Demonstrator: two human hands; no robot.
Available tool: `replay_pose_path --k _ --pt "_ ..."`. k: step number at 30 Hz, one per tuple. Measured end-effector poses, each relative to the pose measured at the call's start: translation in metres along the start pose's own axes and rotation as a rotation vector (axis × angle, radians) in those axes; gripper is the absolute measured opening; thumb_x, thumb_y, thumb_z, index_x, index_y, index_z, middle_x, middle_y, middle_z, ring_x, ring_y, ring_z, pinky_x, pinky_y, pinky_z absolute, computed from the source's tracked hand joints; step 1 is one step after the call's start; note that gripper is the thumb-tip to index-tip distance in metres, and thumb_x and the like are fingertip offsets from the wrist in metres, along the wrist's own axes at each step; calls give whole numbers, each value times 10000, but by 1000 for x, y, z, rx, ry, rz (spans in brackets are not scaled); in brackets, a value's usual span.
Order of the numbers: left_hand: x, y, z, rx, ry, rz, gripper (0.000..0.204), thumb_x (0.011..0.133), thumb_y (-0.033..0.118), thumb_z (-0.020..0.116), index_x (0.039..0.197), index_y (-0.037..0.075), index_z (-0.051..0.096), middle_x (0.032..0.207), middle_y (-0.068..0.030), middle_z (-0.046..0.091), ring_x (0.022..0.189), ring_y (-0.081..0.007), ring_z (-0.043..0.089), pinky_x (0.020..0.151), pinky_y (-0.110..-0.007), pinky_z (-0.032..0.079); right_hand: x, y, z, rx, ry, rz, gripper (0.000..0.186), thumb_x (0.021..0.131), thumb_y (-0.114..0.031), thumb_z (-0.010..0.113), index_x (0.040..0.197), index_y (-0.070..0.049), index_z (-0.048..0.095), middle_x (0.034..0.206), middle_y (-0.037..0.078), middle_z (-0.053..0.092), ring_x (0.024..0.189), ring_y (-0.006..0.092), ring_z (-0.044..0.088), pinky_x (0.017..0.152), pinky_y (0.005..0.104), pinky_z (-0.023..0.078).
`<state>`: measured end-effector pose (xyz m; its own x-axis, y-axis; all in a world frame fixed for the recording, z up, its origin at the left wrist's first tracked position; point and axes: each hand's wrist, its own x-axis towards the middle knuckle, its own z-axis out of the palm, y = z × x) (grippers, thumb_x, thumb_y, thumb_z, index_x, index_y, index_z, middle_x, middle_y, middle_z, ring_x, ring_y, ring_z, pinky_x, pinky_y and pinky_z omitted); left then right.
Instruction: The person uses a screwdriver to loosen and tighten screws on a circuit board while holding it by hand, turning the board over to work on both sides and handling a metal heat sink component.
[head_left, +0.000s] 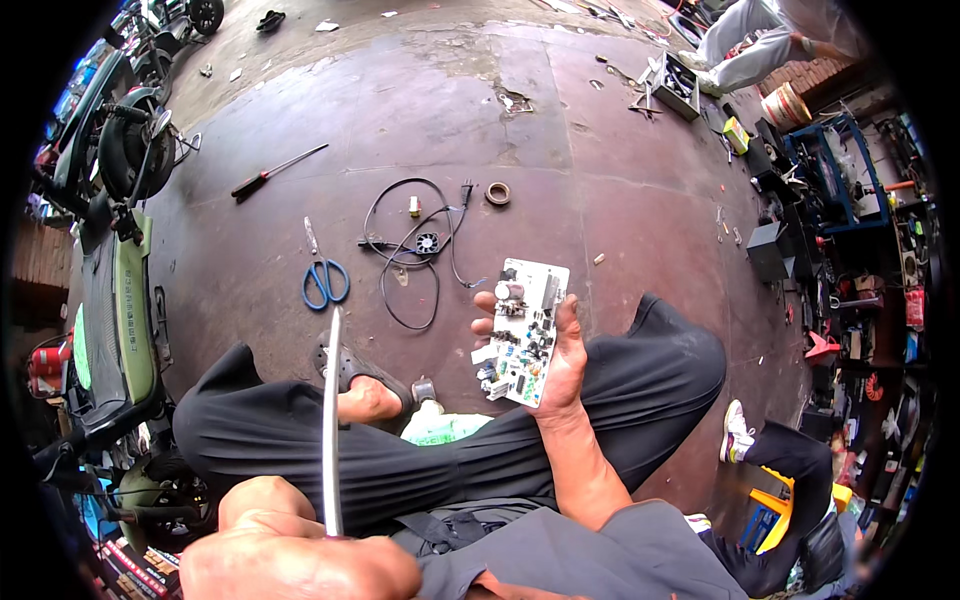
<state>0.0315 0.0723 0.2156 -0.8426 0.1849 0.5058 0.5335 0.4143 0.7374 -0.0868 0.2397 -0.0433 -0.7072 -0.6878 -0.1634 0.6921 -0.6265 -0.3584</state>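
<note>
My right hand (566, 372) holds a white circuit board (522, 335) upright over my lap, thumb along its right edge and fingers behind its left edge. Coils, capacitors and other small parts cover the board's face. Close to the camera at lower left, my left hand (300, 550) is closed round a long, slim metal shaft (332, 430) that points away from me; its handle is hidden in the hand. On the floor ahead lie blue-handled scissors (325, 284), a looped black cable (383, 290) with a plug, a small black fan (427, 243) and a brown tape roll (497, 193).
A screwdriver (265, 176) lies farther left. An electric scooter (125, 310) stands along the left side. Shelves of tools (860, 250) and an open metal box (676, 86) are on the right. Another person's legs (745, 45) show at top right, another's shoe (737, 432) at lower right.
</note>
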Motion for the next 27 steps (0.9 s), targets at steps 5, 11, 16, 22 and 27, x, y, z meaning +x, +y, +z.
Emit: replay_pose_path --k 5,11,16,22,27 --pt "-1 11 14 213 46 43 209 835 222 650 927 70 541 788 -73 486 564 -182 455 498 -359 424 -6 -11 8 45 -11 22 691 980 -563 405 1359 12 463 1272 255 565 1063 359 639 840 483 576" --pt "-13 0 30 407 482 250 91 883 116 560 972 122 541 829 -45 473 611 -155 465 535 -337 425 -8 -59 57 -117 -66 242 731 958 -597 415 1405 -19 418 1326 332 483 1115 416 600 825 576 555" --pt "-52 -61 21 413 743 -55 86 792 11 631 874 -13 627 600 -39 475 522 -157 437 475 -234 364 13 -89 108 -245 -97 258 693 966 -587 413 1336 -4 471 1257 261 551 1040 325 641 788 478 579" --pt "8 -49 10 341 64 164 262 682 92 727 933 40 673 713 -62 574 507 -196 478 475 -317 414 49 -76 109 -151 -116 281 678 985 -586 344 1297 -11 522 1172 253 615 970 349 669 724 510 613" --pt "18 -17 52 132 94 683 321 825 98 604 1140 159 606 749 -27 477 555 -132 429 482 -276 361 57 -78 70 -99 -53 184 665 968 -581 395 1329 -38 524 1224 276 595 1019 421 645 757 555 579"
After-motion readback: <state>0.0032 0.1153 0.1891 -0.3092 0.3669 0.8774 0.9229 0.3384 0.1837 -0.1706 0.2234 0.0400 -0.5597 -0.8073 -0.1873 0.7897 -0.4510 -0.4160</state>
